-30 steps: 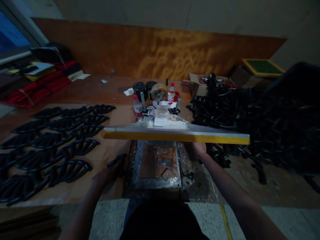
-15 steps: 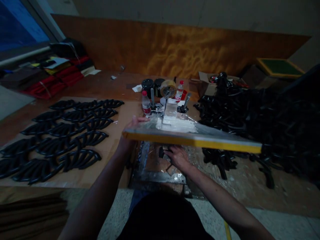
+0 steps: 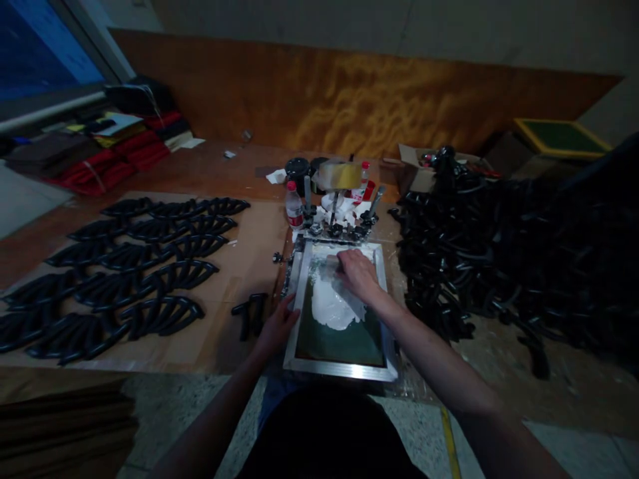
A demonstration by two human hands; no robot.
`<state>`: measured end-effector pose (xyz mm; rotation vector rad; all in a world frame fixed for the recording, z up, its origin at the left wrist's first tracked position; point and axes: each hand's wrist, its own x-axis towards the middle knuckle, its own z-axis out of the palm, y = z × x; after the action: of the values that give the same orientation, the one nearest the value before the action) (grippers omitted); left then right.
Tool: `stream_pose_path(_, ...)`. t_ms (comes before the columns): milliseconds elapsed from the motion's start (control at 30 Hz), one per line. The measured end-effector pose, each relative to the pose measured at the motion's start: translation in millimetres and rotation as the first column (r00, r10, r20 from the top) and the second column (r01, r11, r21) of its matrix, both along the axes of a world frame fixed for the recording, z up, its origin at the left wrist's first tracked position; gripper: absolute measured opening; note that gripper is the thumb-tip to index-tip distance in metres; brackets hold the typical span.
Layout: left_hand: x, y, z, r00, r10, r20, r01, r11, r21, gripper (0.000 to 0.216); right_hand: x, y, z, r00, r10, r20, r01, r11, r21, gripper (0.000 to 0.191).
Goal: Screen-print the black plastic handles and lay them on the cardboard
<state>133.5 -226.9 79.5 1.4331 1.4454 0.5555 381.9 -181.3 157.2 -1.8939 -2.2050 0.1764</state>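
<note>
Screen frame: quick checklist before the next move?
1. Screen frame lying flat, not tilted: ok.
2. Left hand on the frame's left rail: ok.
3. Right hand at the far end of the mesh, holding a tool: cannot tell, too dim.
4. White ink on the mesh: ok, pooled mid-screen.
5. Piece seated under the mesh: cannot tell, hidden.
6. Loose black part off the frame, left of it: ok.

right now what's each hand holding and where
Left hand holds the screen frame by its left rail; right hand covers a pale scraper, hold unclear.
</note>
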Motion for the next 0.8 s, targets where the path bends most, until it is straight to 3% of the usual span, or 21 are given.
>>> stream_pose_path(100, -1.2, 0.0, -1.2, 1.000, -0.007, 0.007, 0.007, 1.000, -0.018, 0.063, -15.9, -24.0, -9.0, 0.992, 0.117, 0.053, -0.105, 0.978, -0.182, 0.021)
stream_pose_path(233, -2.0, -0.4, -0.4, 1.000, -0.006, 0.015, 0.006, 0.999, -0.034, 0.063, -2.2, -62.3, -12.3, 0.900, 0.435, 0.029, -0.420, 0.884, -0.205, 0.025)
stream_pose_path(300, -2.0, 0.2, -1.8, 1.000, -0.006, 0.008, 0.006, 1.000, -0.029, 0.063, 3.9, -65.9, -7.0, 0.858, 0.514, -0.026, -0.507, 0.835, -0.215, 0.024)
stream_pose_path(333, -2.0, 0.6, -2.6, 1.000, -0.007, 0.013, 0.007, 1.000, -0.025, 0.063, 4.7, -64.1, -4.7, 0.860, 0.509, -0.043, -0.505, 0.835, -0.217, 0.023)
stream_pose_path(467, -1.7, 1.1, -3.2, 0.999, 0.005, 0.035, -0.005, 1.000, -0.012, 0.062, -2.6, -59.3, -11.6, 0.936, 0.351, 0.013, -0.346, 0.927, -0.143, 0.024)
stream_pose_path(633, -1.2, -0.6, 1.1, 0.999, 0.020, 0.041, -0.019, 1.000, -0.020, 0.064, -4.0, -74.7, -29.8, 0.909, 0.414, -0.051, -0.417, 0.902, -0.110, 0.031)
stream_pose_path(700, -1.7, -0.6, 6.7, 0.998, 0.013, 0.058, -0.010, 0.999, -0.049, 0.067, -4.1, -65.1, -22.3, 0.931, 0.347, -0.111, -0.358, 0.928, -0.099, 0.033)
stream_pose_path(800, -4.7, 0.5, 25.3, 0.995, 0.012, 0.098, -0.004, 0.997, -0.079, 0.071, -3.5, -27.9, 2.6, 0.973, 0.155, -0.168, -0.166, 0.985, -0.049, 0.045)
